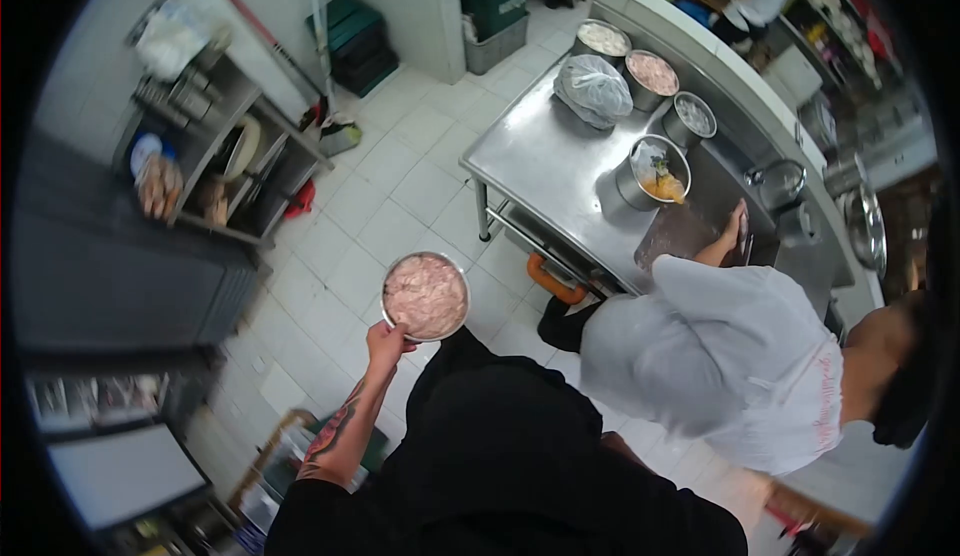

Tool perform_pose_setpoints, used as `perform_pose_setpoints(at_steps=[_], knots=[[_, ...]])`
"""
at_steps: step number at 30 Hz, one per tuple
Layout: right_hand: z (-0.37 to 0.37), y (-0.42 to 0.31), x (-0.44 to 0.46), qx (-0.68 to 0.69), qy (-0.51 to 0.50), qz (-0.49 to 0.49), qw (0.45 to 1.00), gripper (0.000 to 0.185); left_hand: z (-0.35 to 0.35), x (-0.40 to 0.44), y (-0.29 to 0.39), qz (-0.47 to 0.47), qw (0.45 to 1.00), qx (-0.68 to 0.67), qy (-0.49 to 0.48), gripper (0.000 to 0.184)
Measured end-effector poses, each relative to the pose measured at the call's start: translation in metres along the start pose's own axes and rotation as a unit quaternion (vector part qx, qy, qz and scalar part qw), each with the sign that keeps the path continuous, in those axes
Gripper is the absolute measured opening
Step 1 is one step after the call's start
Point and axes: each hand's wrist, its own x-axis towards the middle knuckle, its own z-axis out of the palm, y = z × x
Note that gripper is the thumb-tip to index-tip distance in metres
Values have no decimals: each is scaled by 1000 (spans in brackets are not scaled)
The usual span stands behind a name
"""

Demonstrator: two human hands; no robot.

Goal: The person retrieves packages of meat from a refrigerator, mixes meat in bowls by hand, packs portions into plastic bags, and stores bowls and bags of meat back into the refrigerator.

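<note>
My left hand (389, 342) grips the near rim of a round metal container (384, 308), its fingers closed on the edge. Pale pink raw meat (427, 295), which looks minced or chopped, fills the container almost to the top. It is held out over the tiled floor, just left of my black-clothed body. On my right side only a small patch of skin shows beside the black clothing; my right hand itself is out of sight.
A co-worker in a white shirt (720, 356) leans over the sink at right. Several metal pots and a plastic bag (594, 89) stand on the steel table (530, 146). Shelves (235, 116) stand at left, with a broom and dustpan (340, 136) nearby. Another person is beyond the low wall.
</note>
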Motion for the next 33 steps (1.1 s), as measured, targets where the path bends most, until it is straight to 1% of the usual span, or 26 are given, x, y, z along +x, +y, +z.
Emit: perform_pose_setpoints(at_steps=[1,2,4,6,7,8,9,10,11,12,13,14,15,16,17,18,19,20,21,23,24,26,28,30,31,33], knots=[[13,-24,-19,25,-8,1,1000,18,2,25,21,2,1000,19,-25,15],[14,-44,-60,62,45,-134,988,19,9,46,46,-2,998,36,-45,15],[12,-99,-90,108,95,-225,964,20,22,81,104,20,992,61,-104,15],[-34,-204,-168,250,78,-66,963,17,35,116,152,16,986,83,-147,14],[-52,-233,-178,287,128,-103,944,23,45,135,174,27,980,87,-174,14],[-65,-249,-146,104,290,-219,926,30,56,150,194,36,975,90,-200,15],[-102,-298,-191,166,370,-242,882,34,67,165,216,22,972,95,-212,16],[-150,-350,-241,255,371,-203,870,29,79,177,238,25,968,110,-224,16],[-181,-375,-221,297,439,-319,786,23,91,190,259,31,965,109,-236,15],[-229,-414,-260,339,460,-346,744,21,103,203,276,35,962,107,-247,14],[-269,-441,-289,371,461,-355,724,23,110,213,287,33,959,118,-255,14],[-318,-471,-343,357,478,-326,734,23,119,226,297,36,957,117,-262,14],[-366,-488,-355,359,484,-331,726,22,128,237,306,35,957,112,-267,14],[-416,-502,-354,305,564,-394,659,21,132,244,312,31,957,116,-266,14],[-466,-514,-358,276,608,-378,642,21,137,251,320,28,956,122,-266,15],[-512,-532,-382,260,656,-390,592,20,145,262,333,31,955,125,-268,15],[-557,-545,-387,295,667,-360,581,20,152,272,344,34,953,129,-270,15],[-604,-553,-379,219,738,-347,536,20,152,277,349,22,956,124,-264,15],[-637,-560,-379,197,746,-357,526,22,156,283,354,9,959,118,-260,15],[-688,-577,-372,162,715,-314,603,30,164,296,363,3,957,119,-265,15],[-704,-587,-367,161,714,-311,606,30,168,305,369,7,956,121,-269,15],[-732,-603,-356,131,638,-202,731,41,176,320,381,2,955,134,-265,15],[-759,-607,-340,141,614,-183,755,47,184,345,389,-9,950,154,-270,15],[-781,-605,-317,145,518,-188,822,51,190,369,400,-5,939,167,-301,16],[-796,-601,-293,142,496,-171,839,55,193,383,406,5,929,175,-327,16],[-794,-601,-283,184,465,-158,852,57,199,414,415,1,914,198,-353,17]])
